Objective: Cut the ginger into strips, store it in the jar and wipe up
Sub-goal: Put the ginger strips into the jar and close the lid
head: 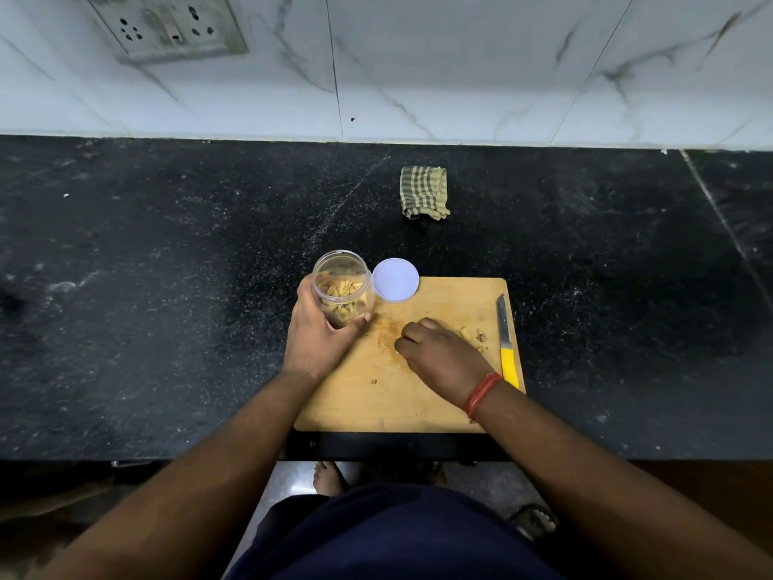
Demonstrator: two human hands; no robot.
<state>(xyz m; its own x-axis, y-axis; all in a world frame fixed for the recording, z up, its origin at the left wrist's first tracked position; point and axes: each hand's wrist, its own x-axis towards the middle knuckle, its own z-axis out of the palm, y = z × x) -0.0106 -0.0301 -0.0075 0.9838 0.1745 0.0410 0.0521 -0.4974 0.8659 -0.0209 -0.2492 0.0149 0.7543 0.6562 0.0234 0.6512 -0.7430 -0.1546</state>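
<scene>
A clear plastic jar (343,286) with several ginger strips inside stands at the top left corner of the wooden cutting board (401,403). My left hand (318,341) grips the jar from the near side. My right hand (443,357) rests knuckles-up on the board's middle with its fingers curled under; whether it holds ginger is hidden. A few ginger pieces (477,337) lie just right of that hand. The jar's white lid (395,279) lies flat beside the jar. A yellow-handled knife (507,341) lies along the board's right edge.
A folded green checked cloth (424,192) lies on the black stone counter (167,286) behind the board. A marble-tiled wall with a socket plate (167,27) backs the counter. A small ginger bit (373,381) sits on the board's near part.
</scene>
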